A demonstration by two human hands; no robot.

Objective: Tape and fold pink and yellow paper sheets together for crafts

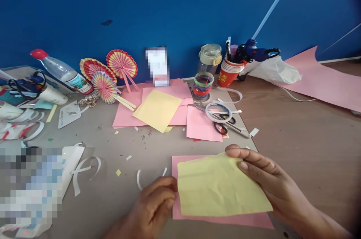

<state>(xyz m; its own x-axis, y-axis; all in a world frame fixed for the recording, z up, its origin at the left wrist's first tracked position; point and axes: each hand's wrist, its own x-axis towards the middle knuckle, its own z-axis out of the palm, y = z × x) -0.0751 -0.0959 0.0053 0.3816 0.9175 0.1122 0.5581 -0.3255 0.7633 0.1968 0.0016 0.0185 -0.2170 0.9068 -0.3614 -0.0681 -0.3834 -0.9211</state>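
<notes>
A yellow sheet of paper (pixel 222 190), slightly creased, is held at a slant over a pink sheet of paper (pixel 179 209), which shows along the left and lower edges. My right hand (pixel 267 180) grips the yellow sheet at its upper right, thumb on the near face and fingers at the top edge. At the left edge of the two sheets my left hand (pixel 158 205) is closed, fingertips pinching the paper; which sheet lies between them is partly hidden. Farther back, another yellow square (pixel 158 111) rests on larger pink sheets (pixel 124 109).
Scissors (pixel 221 128) and a tape roll (pixel 218 113) lie beyond my hands. Folded paper fans (pixel 122 65), a tilted bottle (pixel 66 71), a phone (pixel 157 66), a clear jar (pixel 210 58) and red paper cups (pixel 229 73) line the blue wall. Paper scraps (pixel 118 172) dot the table.
</notes>
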